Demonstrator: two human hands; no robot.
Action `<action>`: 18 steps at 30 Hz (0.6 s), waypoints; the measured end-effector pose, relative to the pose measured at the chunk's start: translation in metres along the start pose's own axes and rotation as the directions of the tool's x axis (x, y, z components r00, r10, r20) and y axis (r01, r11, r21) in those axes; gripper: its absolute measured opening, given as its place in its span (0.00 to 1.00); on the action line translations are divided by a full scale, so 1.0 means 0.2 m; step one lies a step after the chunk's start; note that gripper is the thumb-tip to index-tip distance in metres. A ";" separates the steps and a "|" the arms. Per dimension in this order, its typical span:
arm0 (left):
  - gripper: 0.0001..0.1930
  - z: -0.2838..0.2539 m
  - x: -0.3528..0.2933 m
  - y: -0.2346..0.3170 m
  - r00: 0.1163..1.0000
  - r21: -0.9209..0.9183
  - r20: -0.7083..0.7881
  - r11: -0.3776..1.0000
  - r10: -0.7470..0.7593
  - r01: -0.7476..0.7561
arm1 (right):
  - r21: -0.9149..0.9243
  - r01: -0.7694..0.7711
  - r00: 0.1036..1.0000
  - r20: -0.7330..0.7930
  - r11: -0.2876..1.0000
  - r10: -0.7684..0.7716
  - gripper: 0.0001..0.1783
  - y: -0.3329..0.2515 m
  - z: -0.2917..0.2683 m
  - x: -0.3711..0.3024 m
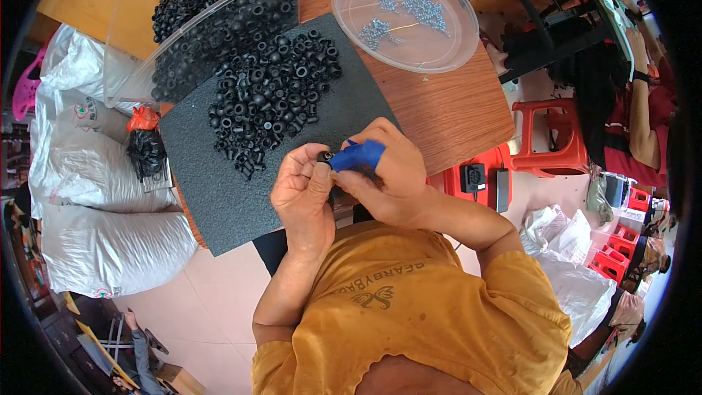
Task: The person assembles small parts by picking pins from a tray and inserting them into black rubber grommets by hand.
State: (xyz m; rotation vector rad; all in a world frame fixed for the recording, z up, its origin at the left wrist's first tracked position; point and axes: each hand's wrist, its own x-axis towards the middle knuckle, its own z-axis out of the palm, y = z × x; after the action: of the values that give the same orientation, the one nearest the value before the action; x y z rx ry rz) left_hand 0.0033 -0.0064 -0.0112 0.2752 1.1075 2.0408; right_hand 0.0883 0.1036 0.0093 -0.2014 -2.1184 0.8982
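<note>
My left hand (pixel 303 186) pinches a small black round part (pixel 326 156) between thumb and fingers, with its hollow end facing up. Close against it, my right hand (pixel 391 175) has its thumb and forefinger pressed together; blue tape (pixel 360 155) wraps the forefinger. Whatever lies between those fingertips is hidden or too small to name. Both hands are above the near edge of a dark grey textured mat (pixel 219 219). Just beyond them on the mat spreads a loose pile of similar black parts (pixel 274 88).
A clear plastic tub (pixel 124 66) full of black parts stands far left. A round clear tray (pixel 457 47) holds small bluish metallic pieces at far right. White sacks (pixel 117 249) lie left of the table (pixel 439 132). Red stools (pixel 548 132) and another person's arm (pixel 642 117) are at right.
</note>
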 end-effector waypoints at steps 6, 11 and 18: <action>0.11 0.06 0.00 0.03 1.000 -0.034 0.020 0.999 -0.020 0.020 | 0.349 -0.340 0.931 -0.008 0.874 0.365 0.11 -0.01 -0.01 -0.02; 0.11 0.06 0.00 0.03 0.999 0.017 -0.042 1.000 -0.019 0.020 | 0.272 -0.259 0.961 -0.029 0.927 0.277 0.12 0.00 0.01 -0.04; 0.11 0.05 0.00 0.03 1.000 0.050 -0.012 0.998 -0.023 0.024 | 0.127 -0.103 0.993 -0.041 0.986 0.110 0.16 0.02 0.00 -0.03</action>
State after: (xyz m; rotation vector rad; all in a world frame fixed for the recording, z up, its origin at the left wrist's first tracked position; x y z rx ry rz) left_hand 0.0051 -0.0031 -0.0002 0.2741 1.1651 1.9983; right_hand 0.0923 0.1037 0.0034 -0.2710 -2.0147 1.0751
